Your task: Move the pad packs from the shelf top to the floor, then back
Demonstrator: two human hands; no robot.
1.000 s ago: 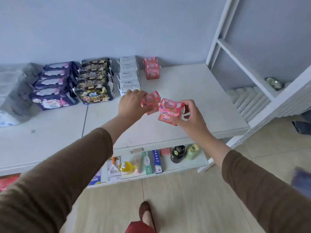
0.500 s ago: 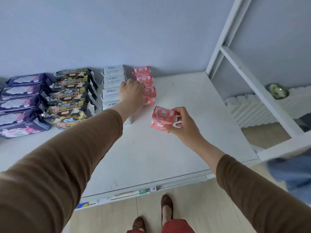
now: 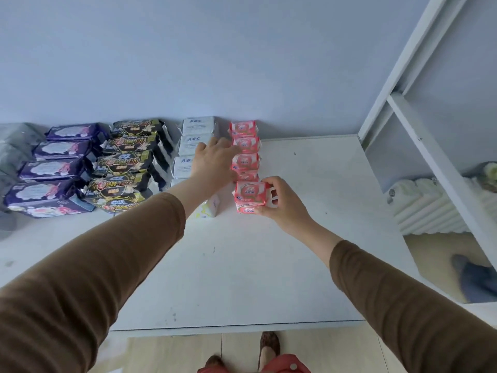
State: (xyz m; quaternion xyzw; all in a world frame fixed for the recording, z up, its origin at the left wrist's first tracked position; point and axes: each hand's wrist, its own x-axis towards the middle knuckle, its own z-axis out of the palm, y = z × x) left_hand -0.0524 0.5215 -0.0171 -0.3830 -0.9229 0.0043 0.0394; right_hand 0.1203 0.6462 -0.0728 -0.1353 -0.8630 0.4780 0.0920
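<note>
Pink pad packs (image 3: pixel 245 160) stood in a row on the shelf top (image 3: pixel 242 265). The right hand (image 3: pixel 282 203) gripped two stacked packs (image 3: pixel 250 197) at the row's front; the left hand (image 3: pixel 215 162) rested flat-fingered alongside. Returning seemed underway; next, release squarely in line.

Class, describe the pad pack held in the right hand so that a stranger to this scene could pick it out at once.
Start at the white shelf top against the blue wall and find the row of pink packs, the rightmost row. The front pink pack is the nearest one in that row. Unlike its neighbours, it is gripped by the right hand.
</note>
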